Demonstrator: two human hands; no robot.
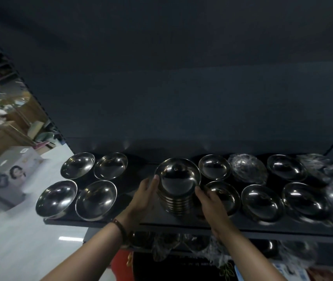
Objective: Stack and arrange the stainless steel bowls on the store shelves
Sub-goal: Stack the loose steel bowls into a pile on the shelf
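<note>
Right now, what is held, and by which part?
The stack of bowls, clasped at its sides: left hand on the left, right hand on the right.

We find the stack of bowls (177, 179) mid-shelf (92, 222), between our left hand (144, 196) and right hand (212, 201); four single bowls (95, 199) left, others (262, 201) right.

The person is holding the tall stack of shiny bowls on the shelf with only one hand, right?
No, both: the head view shows the left hand and right hand holding the stack of bowls on the shelf.
</note>
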